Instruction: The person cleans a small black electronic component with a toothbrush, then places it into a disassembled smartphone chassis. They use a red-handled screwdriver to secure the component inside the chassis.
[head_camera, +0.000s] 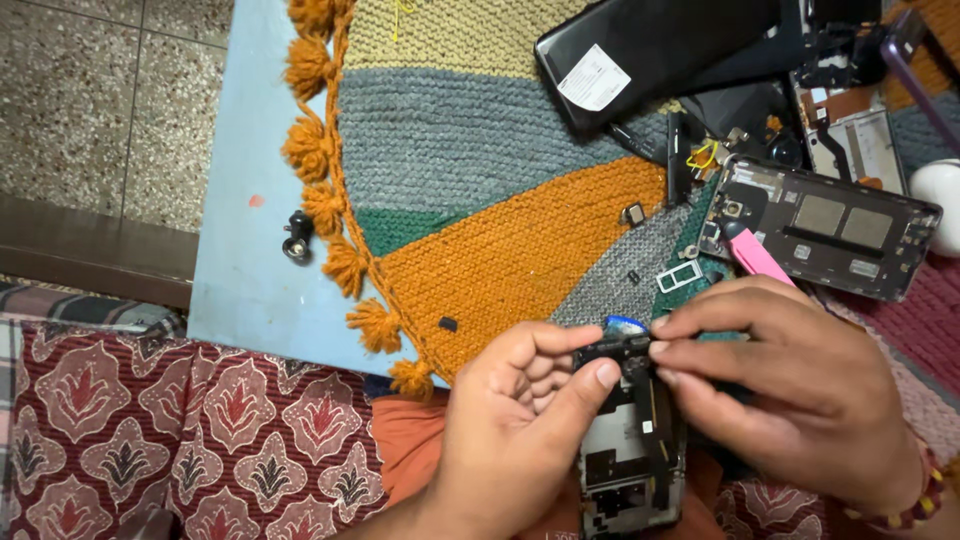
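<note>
Both my hands, left (510, 420) & right (800, 400), pinch the opened grey phone frame's (630, 450) small black part (615, 348), lower centre; fingers narrow. Slip could bend it.

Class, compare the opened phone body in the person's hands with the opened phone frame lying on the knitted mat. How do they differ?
The held phone body stands lengthwise, gripped by left hand and right hand; the phone frame lies crosswise, untouched. The held one shows pale metal; the lying one looks dark, with a pink tool against it. Both are open, insides exposed.

Opened phone (632, 462) btm cut off by frame edge; top hidden under fingers. Black phone back (650, 50) cropped at top.
</note>
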